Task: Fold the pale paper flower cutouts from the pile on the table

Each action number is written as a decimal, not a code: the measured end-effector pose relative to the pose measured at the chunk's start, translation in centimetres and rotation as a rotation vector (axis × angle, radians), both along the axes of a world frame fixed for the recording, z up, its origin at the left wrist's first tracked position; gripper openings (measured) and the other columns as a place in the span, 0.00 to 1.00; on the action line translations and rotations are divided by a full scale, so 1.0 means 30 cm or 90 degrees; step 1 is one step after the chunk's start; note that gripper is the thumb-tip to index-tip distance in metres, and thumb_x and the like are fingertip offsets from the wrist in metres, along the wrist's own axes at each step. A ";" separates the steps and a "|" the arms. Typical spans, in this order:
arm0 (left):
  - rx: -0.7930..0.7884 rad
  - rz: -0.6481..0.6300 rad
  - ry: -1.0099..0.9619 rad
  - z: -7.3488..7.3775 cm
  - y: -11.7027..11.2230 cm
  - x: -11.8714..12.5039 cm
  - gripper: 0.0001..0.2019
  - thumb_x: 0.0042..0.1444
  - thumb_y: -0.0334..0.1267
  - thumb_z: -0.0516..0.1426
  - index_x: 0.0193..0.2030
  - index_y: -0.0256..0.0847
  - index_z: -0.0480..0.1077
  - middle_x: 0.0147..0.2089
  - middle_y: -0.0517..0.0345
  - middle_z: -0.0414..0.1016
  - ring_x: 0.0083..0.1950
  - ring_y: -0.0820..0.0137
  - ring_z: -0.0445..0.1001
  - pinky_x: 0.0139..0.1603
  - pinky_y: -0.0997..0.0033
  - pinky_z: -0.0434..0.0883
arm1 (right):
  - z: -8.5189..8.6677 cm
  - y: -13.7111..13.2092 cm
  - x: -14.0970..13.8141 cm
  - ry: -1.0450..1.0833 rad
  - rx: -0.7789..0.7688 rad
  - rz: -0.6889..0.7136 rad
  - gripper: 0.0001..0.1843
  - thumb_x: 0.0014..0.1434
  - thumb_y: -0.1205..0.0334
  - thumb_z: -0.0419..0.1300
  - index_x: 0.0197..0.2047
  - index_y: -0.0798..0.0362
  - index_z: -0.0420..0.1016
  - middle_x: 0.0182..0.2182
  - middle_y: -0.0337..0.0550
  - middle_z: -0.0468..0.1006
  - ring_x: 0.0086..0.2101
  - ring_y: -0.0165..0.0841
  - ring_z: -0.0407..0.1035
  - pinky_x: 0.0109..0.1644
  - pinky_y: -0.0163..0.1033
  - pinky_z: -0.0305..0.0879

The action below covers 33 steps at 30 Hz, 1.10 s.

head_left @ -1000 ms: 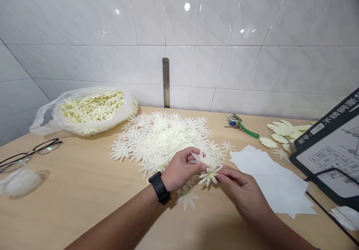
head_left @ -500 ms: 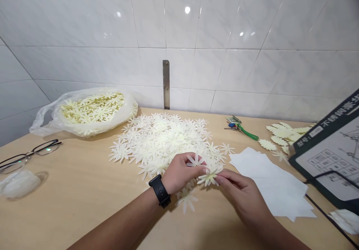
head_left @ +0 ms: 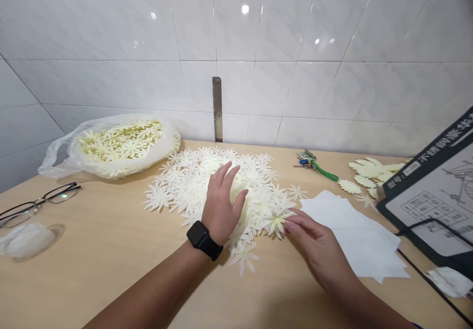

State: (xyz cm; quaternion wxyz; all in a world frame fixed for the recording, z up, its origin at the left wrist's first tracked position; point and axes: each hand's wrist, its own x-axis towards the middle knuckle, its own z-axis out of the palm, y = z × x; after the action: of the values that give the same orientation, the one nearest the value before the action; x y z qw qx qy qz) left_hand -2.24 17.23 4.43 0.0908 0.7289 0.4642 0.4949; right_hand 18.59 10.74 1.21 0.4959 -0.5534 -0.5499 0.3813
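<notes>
A heap of pale cream petal cutouts (head_left: 195,191), flower-shaped with narrow petals, covers the middle of the table. Over its front part is my left hand (head_left: 223,198), fingers spread and nothing held; a black watch sits on that wrist. My right hand (head_left: 312,235) pinches a flower cutout (head_left: 276,221) between thumb and fingers at the heap's right edge. Whether it is one layer or a small stack I cannot tell. One loose flower cutout (head_left: 244,257) lies at the front of the heap, below my left hand.
A plastic bag (head_left: 170,139) full of yellowish cutouts stands at back left, with eyeglasses (head_left: 39,202) in front. White paper sheets (head_left: 351,235) lie to the right. Keys with a green strap (head_left: 325,172), leaf-edged cutouts (head_left: 373,171) and a printed box (head_left: 436,196) are farther right.
My left hand has let go of a flower cutout and moved up and left over the heap, its fingers spreading. My right hand keeps its pinch, nearly in place.
</notes>
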 end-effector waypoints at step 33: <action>-0.333 -0.317 -0.145 -0.028 -0.112 0.108 0.05 0.57 0.37 0.59 0.37 0.40 0.76 0.37 0.55 0.78 0.37 0.70 0.74 0.38 0.74 0.69 | 0.014 -0.011 -0.003 0.055 0.029 0.025 0.14 0.53 0.51 0.68 0.24 0.50 0.76 0.52 0.48 0.67 0.58 0.45 0.59 0.56 0.43 0.58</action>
State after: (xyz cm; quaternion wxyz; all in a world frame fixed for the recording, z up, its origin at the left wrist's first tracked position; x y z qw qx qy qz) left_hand 1.00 13.88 3.59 0.4419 0.7120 0.3705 0.4005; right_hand 18.50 10.43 1.63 0.5243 -0.5140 -0.5473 0.4017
